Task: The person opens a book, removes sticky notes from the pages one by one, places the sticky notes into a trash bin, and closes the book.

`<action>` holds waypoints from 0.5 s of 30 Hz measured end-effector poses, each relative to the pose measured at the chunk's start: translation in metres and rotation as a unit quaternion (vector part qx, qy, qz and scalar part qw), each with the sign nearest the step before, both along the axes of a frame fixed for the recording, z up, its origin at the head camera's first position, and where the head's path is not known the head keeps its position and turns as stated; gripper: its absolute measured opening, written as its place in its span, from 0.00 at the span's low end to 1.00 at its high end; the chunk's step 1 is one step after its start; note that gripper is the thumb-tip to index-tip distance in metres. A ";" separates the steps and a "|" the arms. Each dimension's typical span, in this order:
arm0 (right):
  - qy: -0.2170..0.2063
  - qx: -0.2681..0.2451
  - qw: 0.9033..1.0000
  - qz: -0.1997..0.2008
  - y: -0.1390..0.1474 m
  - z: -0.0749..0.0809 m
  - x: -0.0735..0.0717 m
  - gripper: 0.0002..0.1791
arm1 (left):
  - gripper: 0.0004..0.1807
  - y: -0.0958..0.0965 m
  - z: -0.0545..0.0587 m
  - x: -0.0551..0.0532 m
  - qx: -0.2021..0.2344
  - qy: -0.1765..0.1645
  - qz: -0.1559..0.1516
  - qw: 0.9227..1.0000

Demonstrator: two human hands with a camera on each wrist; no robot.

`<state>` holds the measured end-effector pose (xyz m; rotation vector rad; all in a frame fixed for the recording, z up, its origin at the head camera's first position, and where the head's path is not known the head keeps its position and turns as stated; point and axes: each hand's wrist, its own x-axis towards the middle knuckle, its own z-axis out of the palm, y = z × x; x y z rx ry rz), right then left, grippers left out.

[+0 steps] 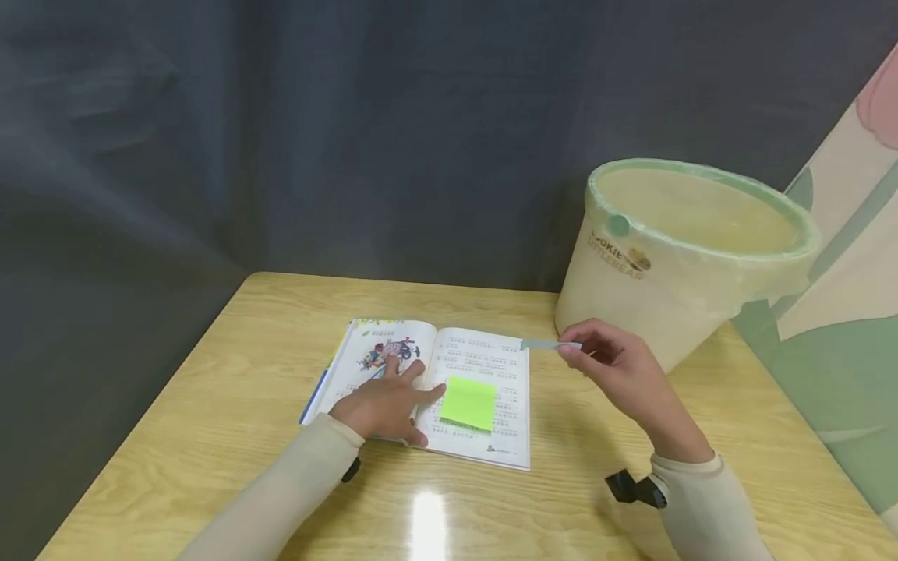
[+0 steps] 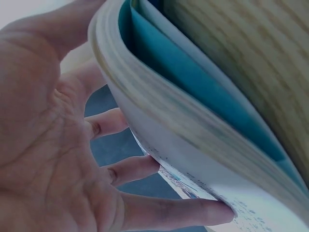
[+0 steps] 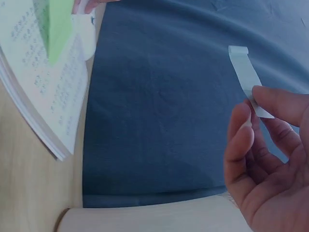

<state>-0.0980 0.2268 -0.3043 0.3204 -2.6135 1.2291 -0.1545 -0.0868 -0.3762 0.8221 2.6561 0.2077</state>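
An open book (image 1: 484,358) with printed text and a colour picture lies on the wooden table. A bright green sticky note (image 1: 468,403) sits on its right page. My left hand (image 1: 389,397) rests spread over the middle of the book, fingers extended; in the left wrist view its fingertips touch the page (image 2: 193,169). With thumb and finger, my right hand (image 1: 617,370) pinches one end of a narrow pale strip (image 1: 550,344), held out toward the book's upper right corner. The strip's free end curls over in the right wrist view. Whether it touches the page cannot be told.
A large cream bin (image 1: 659,273) with a green rim stands at the back right of the table (image 1: 224,436). Behind the table hangs a dark cloth (image 1: 421,140). Patterned fabric (image 1: 849,312) lies along the right side.
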 end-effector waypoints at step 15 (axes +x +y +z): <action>0.125 -0.046 0.989 -0.063 0.022 0.070 -0.002 0.08 | 0.45 -0.003 -0.003 0.000 -0.004 -0.001 0.006 1.000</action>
